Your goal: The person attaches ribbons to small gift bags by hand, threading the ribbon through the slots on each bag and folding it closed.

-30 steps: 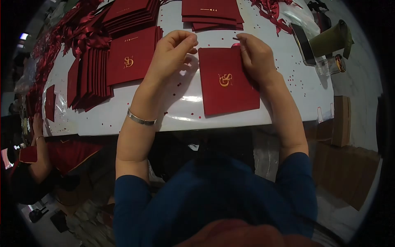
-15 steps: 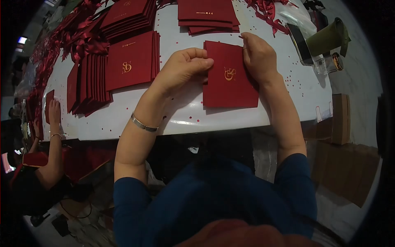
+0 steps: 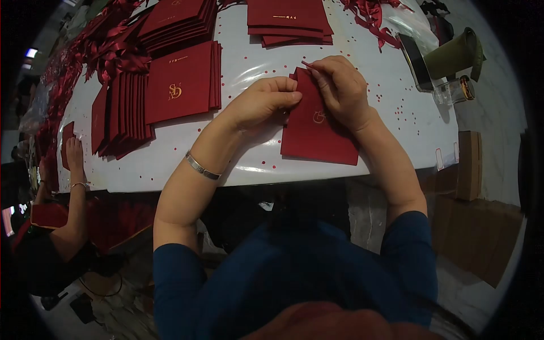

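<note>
A dark red card (image 3: pixel 317 139) with a gold monogram lies at the table's front, tilted a little, its far end raised between my hands. My left hand (image 3: pixel 263 102) is closed on its upper left edge, thumb on top. At the far edge my right hand (image 3: pixel 344 90) pinches a thin red strip (image 3: pixel 307 65), which looks like a ribbon end. The right fingers cover the card's upper right part and some of the monogram.
Left of my hands stand stacked red cards (image 3: pixel 180 85), with red ribbons (image 3: pixel 116 56) behind. More cards (image 3: pixel 289 14) lie at the back. A phone (image 3: pixel 415 61), a green roll (image 3: pixel 450 55) and a clear cup (image 3: pixel 453 90) sit right. A co-worker's hand (image 3: pixel 74 153) touches a card far left.
My right hand has moved left and toward me, over the card's top edge, with the thin strip in its fingers. The card's near edge has shifted slightly toward me.
</note>
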Demonstrator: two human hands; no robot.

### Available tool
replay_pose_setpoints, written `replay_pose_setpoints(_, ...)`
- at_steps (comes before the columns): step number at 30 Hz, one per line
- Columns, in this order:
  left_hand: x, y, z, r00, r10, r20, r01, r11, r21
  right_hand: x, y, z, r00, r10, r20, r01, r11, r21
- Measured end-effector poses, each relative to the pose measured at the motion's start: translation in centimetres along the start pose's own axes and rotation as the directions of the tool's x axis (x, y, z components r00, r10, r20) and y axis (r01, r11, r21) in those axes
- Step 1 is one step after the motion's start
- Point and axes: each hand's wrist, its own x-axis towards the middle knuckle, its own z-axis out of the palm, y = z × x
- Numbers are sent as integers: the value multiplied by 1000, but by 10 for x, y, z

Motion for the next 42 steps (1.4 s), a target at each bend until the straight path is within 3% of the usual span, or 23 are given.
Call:
replay_pose_setpoints(4,0,-1,5,999,33,-13,-33,999,7,3,0,-3,998,-57,7,57,997,-52)
replay_pose_setpoints(14,-4,2,5,998,64,30,-63,998,-7,2,-2,-3,999,-28,-17,28,999,-25)
replay_pose_setpoints(23,2,4,1,991,113,-69,-112,994,16,3,-9,-3,988,-86,127,78,995,68)
replay_pose_setpoints(28,-3,10,8,990,93,-108,-88,995,47,1,-12,-5,982,50,184,-77,987,143)
replay_pose_setpoints(37,-5,6,13,985,119,-121,-124,992,-34,1,-11,-3,966,39,256,-74,989,129)
replay_pose_setpoints(39,-5,7,15,979,142,-146,-129,987,98,2,-12,-3,956,68,284,-106,987,122)
replay_pose_setpoints(42,-5,5,16,981,121,-152,-99,985,143,3,-12,-4,921,143,362,-204,969,137)
